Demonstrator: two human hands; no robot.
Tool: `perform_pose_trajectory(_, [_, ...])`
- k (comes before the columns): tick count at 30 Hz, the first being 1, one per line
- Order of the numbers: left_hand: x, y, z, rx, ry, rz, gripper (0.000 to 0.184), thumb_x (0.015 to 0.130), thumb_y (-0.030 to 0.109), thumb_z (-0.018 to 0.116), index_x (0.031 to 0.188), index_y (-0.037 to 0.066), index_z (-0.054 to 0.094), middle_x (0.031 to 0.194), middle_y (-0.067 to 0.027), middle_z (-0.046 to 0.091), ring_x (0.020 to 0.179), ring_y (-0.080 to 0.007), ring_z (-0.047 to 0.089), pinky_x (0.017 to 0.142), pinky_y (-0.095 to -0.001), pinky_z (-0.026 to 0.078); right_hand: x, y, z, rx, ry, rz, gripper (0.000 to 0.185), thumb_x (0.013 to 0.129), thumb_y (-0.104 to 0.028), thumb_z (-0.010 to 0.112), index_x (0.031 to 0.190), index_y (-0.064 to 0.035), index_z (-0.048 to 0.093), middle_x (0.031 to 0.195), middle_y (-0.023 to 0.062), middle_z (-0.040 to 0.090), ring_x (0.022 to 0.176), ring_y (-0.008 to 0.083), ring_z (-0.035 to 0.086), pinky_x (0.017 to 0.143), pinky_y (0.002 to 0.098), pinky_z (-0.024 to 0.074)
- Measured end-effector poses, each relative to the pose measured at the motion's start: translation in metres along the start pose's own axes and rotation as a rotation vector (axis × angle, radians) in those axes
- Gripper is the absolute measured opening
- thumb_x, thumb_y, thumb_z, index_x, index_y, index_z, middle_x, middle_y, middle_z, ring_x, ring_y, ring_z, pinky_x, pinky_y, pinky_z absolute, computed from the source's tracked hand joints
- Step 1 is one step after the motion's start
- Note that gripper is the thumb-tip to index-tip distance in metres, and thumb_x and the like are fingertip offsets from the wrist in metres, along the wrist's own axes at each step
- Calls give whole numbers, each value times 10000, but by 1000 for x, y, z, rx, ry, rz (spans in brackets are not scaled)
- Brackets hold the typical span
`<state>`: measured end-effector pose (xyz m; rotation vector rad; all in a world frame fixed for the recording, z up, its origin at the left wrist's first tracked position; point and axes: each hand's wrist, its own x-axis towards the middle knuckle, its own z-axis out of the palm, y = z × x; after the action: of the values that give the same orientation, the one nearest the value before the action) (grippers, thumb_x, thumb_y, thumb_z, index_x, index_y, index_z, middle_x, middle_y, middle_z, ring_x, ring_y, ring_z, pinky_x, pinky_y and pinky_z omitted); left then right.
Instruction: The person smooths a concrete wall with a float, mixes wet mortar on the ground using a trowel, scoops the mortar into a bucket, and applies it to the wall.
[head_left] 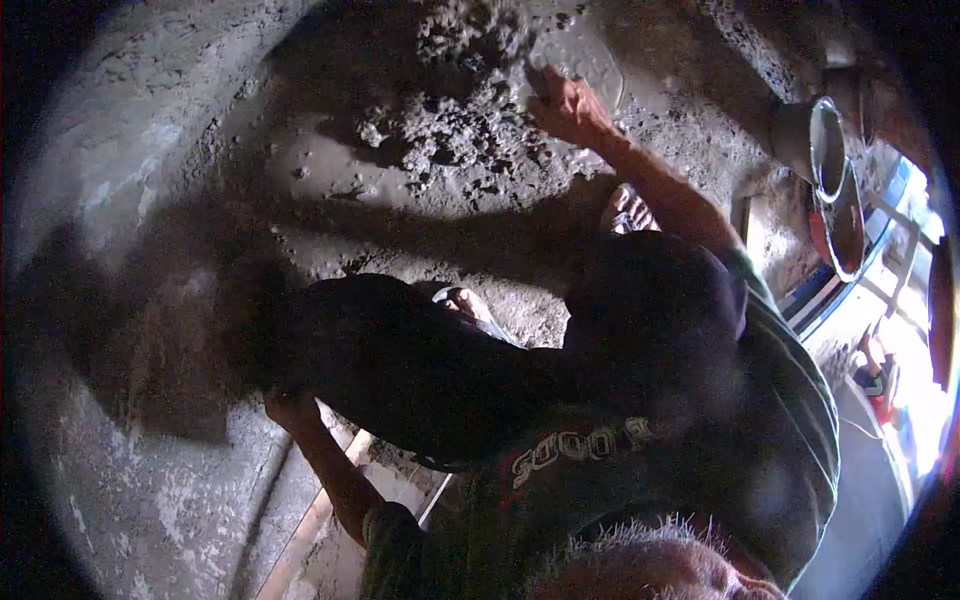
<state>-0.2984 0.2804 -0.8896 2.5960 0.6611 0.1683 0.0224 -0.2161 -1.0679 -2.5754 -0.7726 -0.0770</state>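
My right hand (572, 108) reaches down to the ground at the top of the view. Its fingers look stretched over a smooth, wet grey patch (592, 60) with a curved edge; no held tool shows. Beside it lies a lumpy heap of wet mortar or mud (450, 135). Low at the left, my left hand (290, 408) is by the dark-trousered knee, close to the rough grey wall. Its fingers are lost in shadow, so I cannot tell whether they hold or touch anything.
Two buckets (812, 145) (845, 225) stand at the right near a bright opening. A foot in a dark shoe (872, 385) shows there. My own feet (628, 212) (465, 300) are on the muddy ground. A wooden board (305, 530) lies at lower left.
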Motion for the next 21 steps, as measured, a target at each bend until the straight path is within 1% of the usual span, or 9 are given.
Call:
perform_pose_trajectory(2, [7,-8,5,-368,47,-86,199,656,87,565,843,28,594,870,-110,603,810,-273,556,812,-408,432,4,38,-23,-164,-187,207,296,788,-154,466,1060,-38,461,621,72,545,410,140,422,388,321,427])
perform_pose_trajectory(5, [25,-22,9,-363,-4,94,264,655,99,555,905,14,561,842,-109,596,818,-275,553,809,-408,433,27,44,-88,-281,-85,108,234,798,-102,444,1015,-49,513,650,85,586,382,104,400,311,256,378])
perform_pose_trajectory(8, [22,-45,19,-707,-20,-338,284,643,76,572,922,24,564,851,-107,599,804,-232,557,762,-379,455,25,40,-47,-254,-172,281,294,793,-71,447,1083,-32,483,718,111,571,388,130,415,322,254,390])
perform_pose_trajectory(11, [33,-17,16,-848,-1,-214,239,626,33,604,864,10,587,846,-102,602,788,-188,557,726,-347,465,-29,64,23,-126,-241,131,348,805,-66,443,1142,18,432,747,126,553,421,160,460,341,273,417])
perform_pose_trajectory(13, [35,44,0,-234,-34,18,217,623,12,627,837,1,594,834,-92,607,759,-170,558,705,-326,466,-51,52,-8,-68,-422,60,372,809,-73,444,1152,65,402,737,119,551,457,182,501,367,300,443])
perform_pose_trajectory(15, [35,54,-9,-108,-50,103,204,632,11,636,830,-10,594,818,-83,610,733,-166,560,690,-317,468,-58,55,-66,-182,-352,123,285,764,-223,543,1013,-83,523,804,87,610,551,142,562,381,290,440])
perform_pose_trajectory(16, [32,52,-2,-203,-19,99,199,642,17,638,832,-17,591,806,-78,612,717,-168,562,683,-316,468,-59,81,-64,106,-337,447,210,775,-209,512,941,-82,529,757,83,594,536,151,542,392,308,427])
perform_pose_trajectory(18, [30,37,1,-189,31,169,201,647,26,637,836,-18,586,815,-83,612,726,-166,562,681,-312,469,-58,132,-60,786,110,1086,139,796,-182,450,798,-79,542,664,75,563,507,169,504,414,345,402])
perform_pose_trajectory(21, [27,12,-4,-76,-9,68,226,653,40,640,859,-20,569,862,-116,602,790,-171,561,701,-314,470,-35,138,-53,-299,-405,331,125,700,-234,563,779,-137,556,659,22,505,570,147,480,445,307,408])
